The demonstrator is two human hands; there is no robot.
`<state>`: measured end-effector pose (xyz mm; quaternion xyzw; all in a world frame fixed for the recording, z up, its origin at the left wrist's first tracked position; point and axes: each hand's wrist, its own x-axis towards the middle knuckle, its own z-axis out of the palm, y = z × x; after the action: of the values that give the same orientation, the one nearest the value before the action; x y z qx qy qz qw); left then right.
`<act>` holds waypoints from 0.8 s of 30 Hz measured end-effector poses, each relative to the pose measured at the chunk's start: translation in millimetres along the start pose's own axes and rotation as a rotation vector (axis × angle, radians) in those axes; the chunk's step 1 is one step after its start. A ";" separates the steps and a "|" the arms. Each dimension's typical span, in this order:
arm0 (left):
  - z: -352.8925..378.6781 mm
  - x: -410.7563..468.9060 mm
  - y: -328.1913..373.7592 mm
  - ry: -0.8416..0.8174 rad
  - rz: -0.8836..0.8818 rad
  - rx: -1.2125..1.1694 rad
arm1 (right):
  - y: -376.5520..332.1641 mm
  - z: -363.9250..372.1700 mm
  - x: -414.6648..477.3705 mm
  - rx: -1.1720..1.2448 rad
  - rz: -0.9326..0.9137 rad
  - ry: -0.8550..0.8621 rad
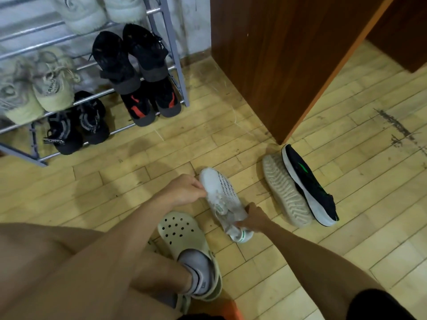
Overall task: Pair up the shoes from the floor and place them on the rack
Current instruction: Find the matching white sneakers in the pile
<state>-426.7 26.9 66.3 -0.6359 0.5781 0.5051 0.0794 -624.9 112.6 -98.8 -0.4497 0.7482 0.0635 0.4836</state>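
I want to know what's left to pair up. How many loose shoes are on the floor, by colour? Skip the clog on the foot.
white sneaker: 1, held by the left hand and the right hand
beige shoe, sole up: 1
black sneaker with green marks, on its side: 1
Total: 3

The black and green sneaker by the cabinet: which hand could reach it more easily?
Probably the right. The right hand holds the white sneaker at its heel, on the side nearer the black and green sneaker; the left hand is on the far side, toward the rack.
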 end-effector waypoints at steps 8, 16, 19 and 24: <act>-4.8 -5.4 -2.0 0.007 -0.005 0.021 | -14.1 -20.4 -12.3 0.344 0.086 -0.232; -11.0 -42.6 19.2 0.025 -0.020 -0.161 | -77.7 -92.9 -63.3 0.638 -0.248 -0.154; -34.0 -59.5 26.7 0.077 -0.047 -0.359 | -119.4 -123.0 -90.5 0.620 -0.416 -0.117; -89.4 -101.2 37.6 0.353 0.128 -0.641 | -201.2 -157.2 -151.4 0.572 -0.648 -0.047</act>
<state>-390.0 20.0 201.5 -0.6682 0.4341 0.5470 -0.2566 -562.5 3.7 170.2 -0.5076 0.5446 -0.2913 0.6008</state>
